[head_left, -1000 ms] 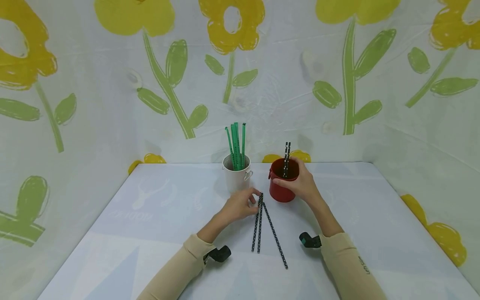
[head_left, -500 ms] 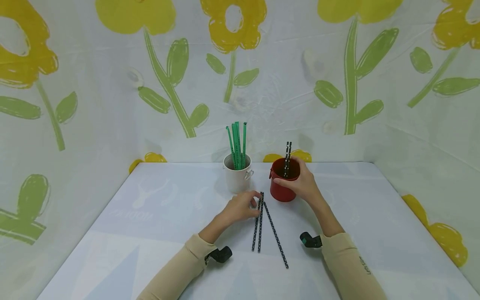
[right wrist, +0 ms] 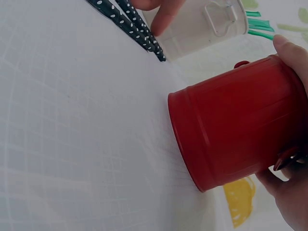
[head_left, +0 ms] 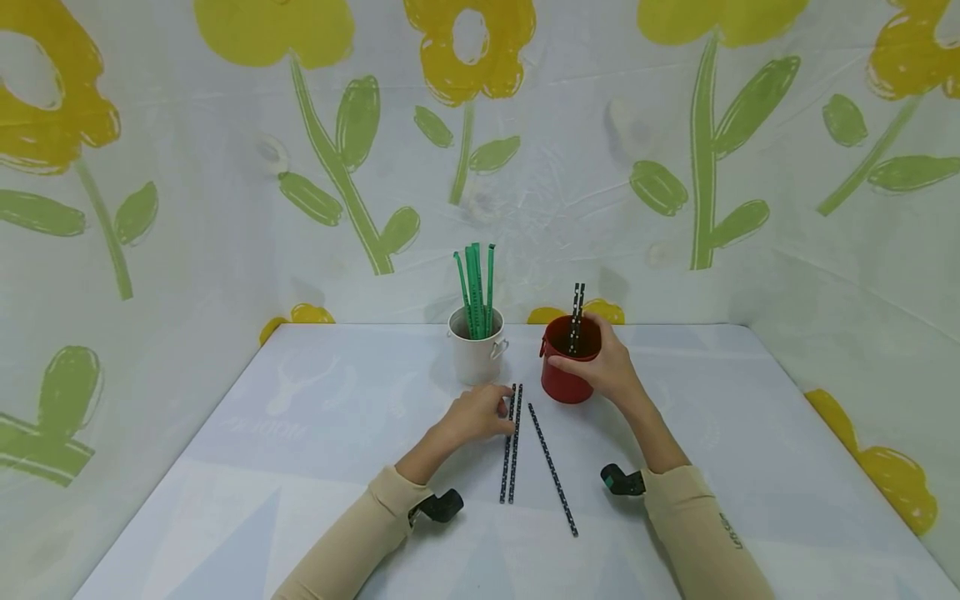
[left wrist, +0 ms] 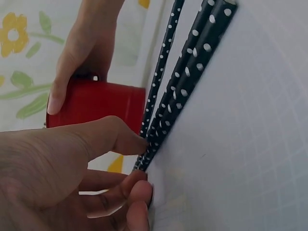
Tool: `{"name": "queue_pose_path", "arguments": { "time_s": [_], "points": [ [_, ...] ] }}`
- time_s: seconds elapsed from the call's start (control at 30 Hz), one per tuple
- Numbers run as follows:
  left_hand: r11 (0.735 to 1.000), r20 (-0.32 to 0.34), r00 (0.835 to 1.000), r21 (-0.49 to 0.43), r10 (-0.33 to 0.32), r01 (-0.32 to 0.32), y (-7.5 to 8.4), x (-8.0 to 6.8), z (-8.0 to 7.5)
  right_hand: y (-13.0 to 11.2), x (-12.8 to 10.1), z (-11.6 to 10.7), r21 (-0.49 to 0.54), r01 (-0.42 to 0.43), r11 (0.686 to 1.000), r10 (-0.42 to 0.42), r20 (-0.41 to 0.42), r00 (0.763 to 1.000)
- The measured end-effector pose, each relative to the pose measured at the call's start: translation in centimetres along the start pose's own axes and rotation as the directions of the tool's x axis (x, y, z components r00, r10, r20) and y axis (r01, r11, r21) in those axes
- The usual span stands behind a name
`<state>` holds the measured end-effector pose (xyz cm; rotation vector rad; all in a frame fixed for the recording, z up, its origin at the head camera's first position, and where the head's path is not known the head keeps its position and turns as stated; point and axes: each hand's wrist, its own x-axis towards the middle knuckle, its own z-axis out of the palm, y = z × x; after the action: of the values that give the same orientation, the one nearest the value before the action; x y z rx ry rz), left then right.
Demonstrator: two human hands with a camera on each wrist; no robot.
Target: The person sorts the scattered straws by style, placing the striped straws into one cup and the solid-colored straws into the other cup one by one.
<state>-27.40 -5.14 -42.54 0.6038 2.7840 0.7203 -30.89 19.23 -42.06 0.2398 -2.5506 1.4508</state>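
In the head view my left hand (head_left: 480,414) is at the table middle, thumb and fingers curled in at two black straws (head_left: 512,467) with white dots. The straws lie side by side on the table; my left wrist view shows the thumb against them. A third dotted straw (head_left: 555,475) lies slanted to their right. My right hand (head_left: 611,362) grips the rim of a small red bucket (head_left: 567,385), thumb at the front and fingers behind. The bucket stands upright with dotted straws (head_left: 577,317) in it. In the right wrist view the red bucket (right wrist: 236,125) hides part of that hand.
Left of the red bucket stands a white bucket (head_left: 476,362) holding several green straws (head_left: 478,292). The white table (head_left: 262,433) ends at a flowered cloth (head_left: 570,192) behind. A black wrist camera (head_left: 442,506) sits by the left sleeve.
The two side-by-side straws have shifted slightly left along with my left hand, away from the slanted straw, and now lie more evenly. My right hand keeps its grip on the red bucket.
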Motion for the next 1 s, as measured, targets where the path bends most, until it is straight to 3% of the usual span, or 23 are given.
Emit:
{"name": "queue_pose_path", "arguments": {
  "time_s": [0.3,0.47,0.77,1.0],
  "points": [
    [0.999,-0.016,1.0,0.029,-0.023,0.024,-0.1,-0.07,0.15,0.0,0.04,0.02,-0.005,-0.007,1.0,0.007,0.001,1.0],
    [0.999,-0.009,0.999,-0.007,-0.046,0.046,-0.06,-0.15,0.02,0.0,0.12,0.07,-0.009,-0.017,1.0,0.017,0.001,1.0],
    [0.994,0.045,0.997,-0.093,-0.054,0.058,-0.08,-0.22,-0.31,-0.1,0.13,0.02,-0.003,-0.018,1.0,0.018,0.002,1.0],
    [0.995,0.087,0.995,-0.089,-0.042,0.05,-0.23,-0.17,-0.58,0.12,0.18,0.09,-0.012,-0.015,1.0,0.015,-0.001,1.0]
  ]
}}
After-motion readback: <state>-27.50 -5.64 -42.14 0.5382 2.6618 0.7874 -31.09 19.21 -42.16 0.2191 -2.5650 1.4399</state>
